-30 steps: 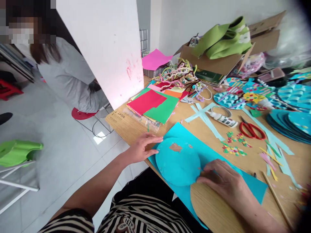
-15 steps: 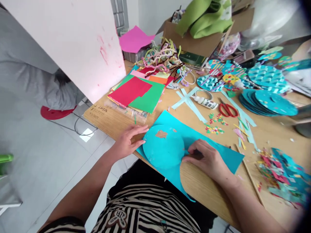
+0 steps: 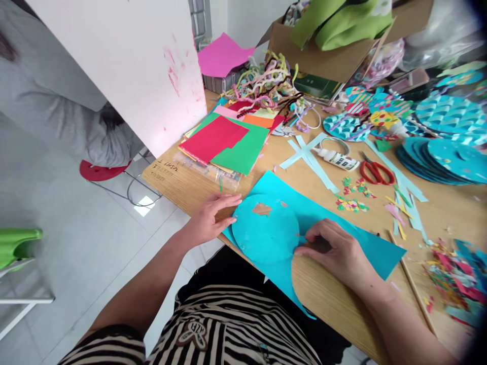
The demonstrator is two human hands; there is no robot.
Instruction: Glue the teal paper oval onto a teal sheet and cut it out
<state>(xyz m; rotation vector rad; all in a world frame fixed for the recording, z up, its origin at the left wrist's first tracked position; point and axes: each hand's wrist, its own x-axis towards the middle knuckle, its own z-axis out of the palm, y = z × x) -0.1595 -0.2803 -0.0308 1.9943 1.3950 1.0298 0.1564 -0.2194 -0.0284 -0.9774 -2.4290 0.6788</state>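
Note:
A round blue disc (image 3: 266, 233), with brown torn patches near its top, lies flat on a larger sheet of blue paper (image 3: 365, 243) at the table's front edge. The sheet has a curved cut-out on its near right side. My left hand (image 3: 209, 220) rests at the disc's left edge, thumb and fingers apart, fingertips touching the rim. On the other side, my right hand (image 3: 338, 248) is closed in a pinch on the blue paper beside the disc's right edge. Its fingers partly cover that spot.
Coloured paper sheets (image 3: 216, 139), fuzzy craft stems (image 3: 266, 86), a glue bottle (image 3: 338, 158), red-handled scissors (image 3: 376, 171), a stack of blue discs (image 3: 452, 159), paper scraps (image 3: 456, 274) and a thin wooden stick (image 3: 413, 284) lie around. Another person in grey (image 3: 64, 101) sits at left.
The view has shifted a little, so everything sits further right in the picture. Both hands keep the same places at the disc, which has not visibly moved on the sheet.

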